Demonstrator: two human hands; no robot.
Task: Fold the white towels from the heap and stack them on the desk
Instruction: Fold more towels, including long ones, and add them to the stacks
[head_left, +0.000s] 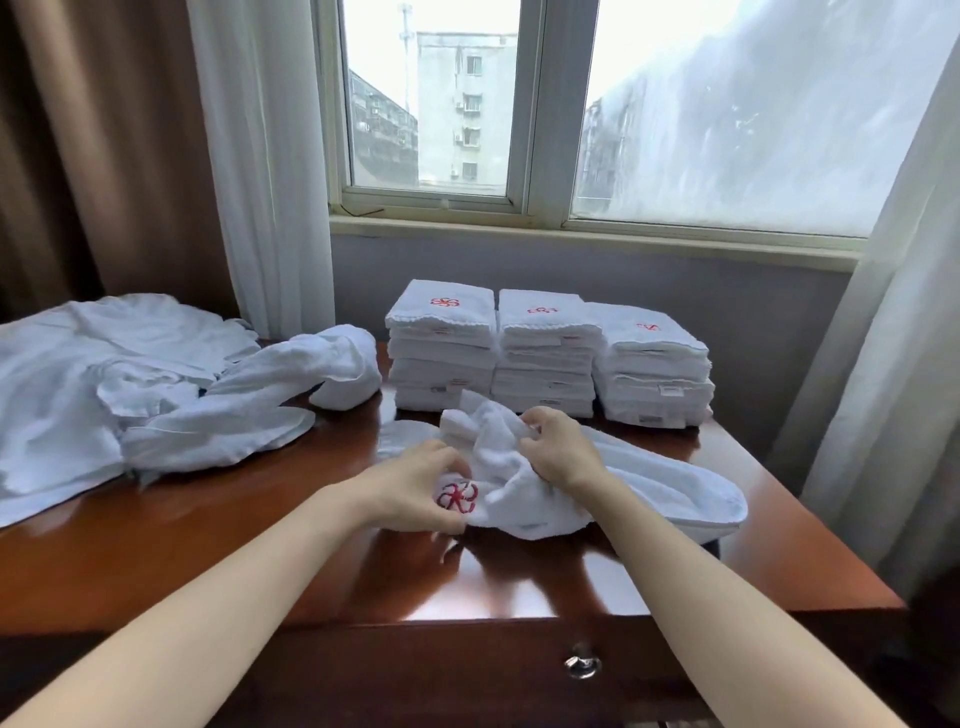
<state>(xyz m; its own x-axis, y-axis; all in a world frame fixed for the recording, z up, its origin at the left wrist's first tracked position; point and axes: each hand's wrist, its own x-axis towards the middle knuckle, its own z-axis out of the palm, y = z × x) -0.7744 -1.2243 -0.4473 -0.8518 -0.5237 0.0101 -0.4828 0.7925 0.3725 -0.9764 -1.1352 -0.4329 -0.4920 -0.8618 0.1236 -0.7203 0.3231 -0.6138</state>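
- A crumpled white towel (649, 483) was laid on the dark wooden counter (234, 545). It was stretched from the counter's centre toward 3 o'clock, just in front of the folded stacks.
- The left hand (415, 486) was set at the towel's 9 o'clock end. Its fingers (452, 460) were curled round a bunched corner, and a red embroidered emblem (457, 497) was shown on that corner.
- The right hand (558, 452) was placed on the raised middle of the same towel, at about 2 o'clock from the left hand. Its fingers (530, 447) were bent inward, and a fold of cloth was pinched between them.
- A heap of unfolded white towels (130, 374) was spread at 9 o'clock on the counter. One rolled end was reached out toward the stacks, near them but apart.
- Three piles of folded towels were lined up at 12 o'clock, below the window (545, 104): a left stack (441, 345), a middle stack (545, 353) and a right stack (652, 374). They were set side by side and touching, each topped by a red emblem.
- A metal drawer pull (583, 665) was seen at 6 o'clock on the counter's front.
- A brown curtain (104, 156) was hung at 10 o'clock, with a sheer white curtain (260, 156) beside it.
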